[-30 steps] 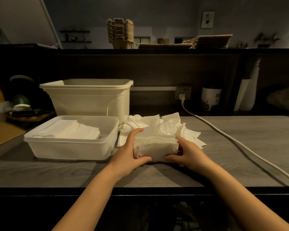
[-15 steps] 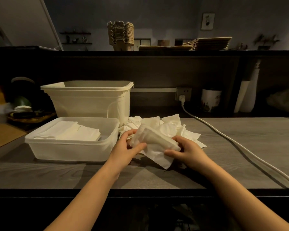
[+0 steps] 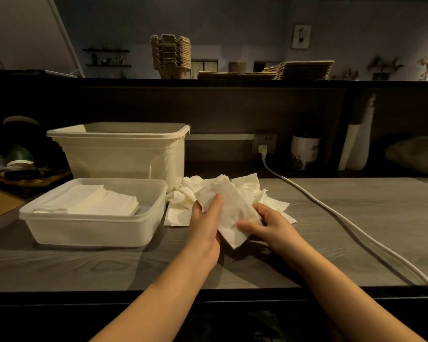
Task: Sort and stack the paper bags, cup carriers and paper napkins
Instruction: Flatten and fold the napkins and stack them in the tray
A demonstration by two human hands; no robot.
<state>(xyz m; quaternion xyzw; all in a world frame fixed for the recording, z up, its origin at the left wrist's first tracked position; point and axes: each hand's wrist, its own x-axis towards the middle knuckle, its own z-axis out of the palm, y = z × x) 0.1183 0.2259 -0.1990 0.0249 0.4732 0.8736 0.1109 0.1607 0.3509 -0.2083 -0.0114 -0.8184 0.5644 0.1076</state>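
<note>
Dim light falls on a grey wood-grain counter point(image 3: 356, 218), and right in front of the person both hands are busy with one folded napkin point(image 3: 229, 208). It is held clear of the counter and slanted, its upper end over the loose heap of crumpled napkins point(image 3: 247, 185) behind it, its lower corner pointing down toward the person. The left hand point(image 3: 204, 233) grips the napkin's left edge, thumb laid flat across the top face and fingers tucked out of sight underneath. The right hand point(image 3: 269, 225) pinches the lower right edge, thumb on top and fingers curled behind the paper. Both forearms reach in from the near edge, bare, with the wrists angled in toward each other. Just left of the hands sits a shallow clear tub point(image 3: 84, 228) with flat napkin stacks point(image 3: 97, 201) laid inside, and a taller cream bin point(image 3: 121, 151) stands behind it. A white cable point(image 3: 344, 225) runs from the wall socket point(image 3: 265, 143) across the counter on the right. Up on the dark shelf, nested cup carriers point(image 3: 171, 58) stand beside flat stacks of paper bags point(image 3: 299, 70).
</note>
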